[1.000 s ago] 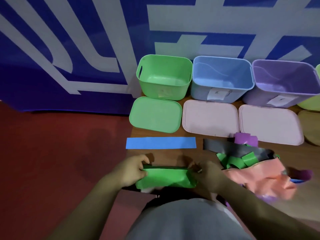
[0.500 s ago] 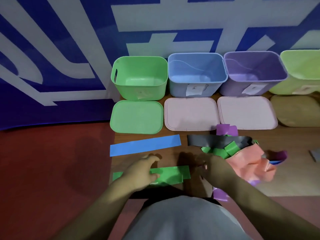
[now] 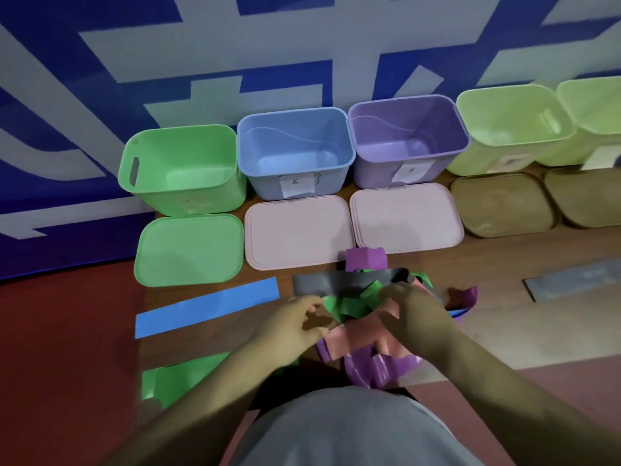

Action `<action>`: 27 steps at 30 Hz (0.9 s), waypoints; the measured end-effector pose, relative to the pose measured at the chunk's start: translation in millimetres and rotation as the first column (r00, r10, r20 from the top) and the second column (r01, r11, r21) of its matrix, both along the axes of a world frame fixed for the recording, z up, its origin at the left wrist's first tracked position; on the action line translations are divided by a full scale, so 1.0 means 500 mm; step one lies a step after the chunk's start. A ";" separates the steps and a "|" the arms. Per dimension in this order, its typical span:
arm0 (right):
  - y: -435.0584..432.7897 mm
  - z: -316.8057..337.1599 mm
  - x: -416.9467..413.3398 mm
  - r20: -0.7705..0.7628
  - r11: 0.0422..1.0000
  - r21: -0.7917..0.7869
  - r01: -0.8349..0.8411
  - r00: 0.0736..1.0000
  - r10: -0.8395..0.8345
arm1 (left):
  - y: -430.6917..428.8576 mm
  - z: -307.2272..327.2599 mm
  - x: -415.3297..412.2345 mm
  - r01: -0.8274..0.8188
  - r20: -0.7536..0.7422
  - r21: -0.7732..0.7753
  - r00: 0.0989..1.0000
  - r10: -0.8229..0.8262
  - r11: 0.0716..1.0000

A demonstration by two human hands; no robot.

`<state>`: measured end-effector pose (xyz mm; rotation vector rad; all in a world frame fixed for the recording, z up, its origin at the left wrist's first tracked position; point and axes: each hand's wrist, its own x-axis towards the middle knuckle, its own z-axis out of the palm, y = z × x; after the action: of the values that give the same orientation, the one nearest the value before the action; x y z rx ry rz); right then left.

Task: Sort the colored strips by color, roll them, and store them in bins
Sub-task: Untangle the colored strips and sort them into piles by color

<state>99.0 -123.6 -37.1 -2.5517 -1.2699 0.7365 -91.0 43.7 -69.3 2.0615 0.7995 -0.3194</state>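
Gripping the pink strip point(image 3: 356, 339) with the right hand point(image 3: 413, 311) atop the mixed pile point(image 3: 353, 299), with the left hand point(image 3: 292, 326) curled at its other end, hold unclear. Looks like sorting, with bins point(image 3: 292, 111) empty. Next: lift clear of the tangle, lay flat beside blue strip point(image 3: 206, 306) and green strip point(image 3: 181, 378). Open bench point(image 3: 537, 331) rightward; near edge close

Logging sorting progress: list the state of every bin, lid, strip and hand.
green bin: open, empty
blue bin: open, empty
purple bin: open, empty
green lid: off, flat
blue strip: flat, unrolled
green strip: flat, unrolled
salmon strip: unrolled, held by right hand
left hand: curled at its end, contact unclear
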 end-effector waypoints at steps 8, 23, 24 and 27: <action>-0.008 -0.029 0.097 -0.081 0.998 -0.043 -0.054 0.995 0.050 | -0.074 -0.007 0.172 -0.053 0.018 0.051 0.998 0.052 0.997; -0.012 -0.047 0.196 -0.378 0.998 -0.054 -0.032 0.926 0.009 | -0.122 -0.034 0.279 -0.082 -0.061 0.203 0.993 0.097 0.976; -0.013 -0.049 0.199 -0.380 0.999 -0.043 -0.032 0.925 0.013 | -0.123 -0.034 0.281 -0.097 -0.068 0.189 0.991 0.111 0.977; -0.020 -0.059 0.209 -0.386 1.000 -0.015 -0.019 0.922 0.012 | -0.121 -0.032 0.285 -0.123 -0.066 0.157 0.989 0.135 0.980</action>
<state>203.5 -133.3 -66.7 -2.2543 -1.1527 1.1887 51.2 -16.9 -85.5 2.1366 1.0276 -0.2732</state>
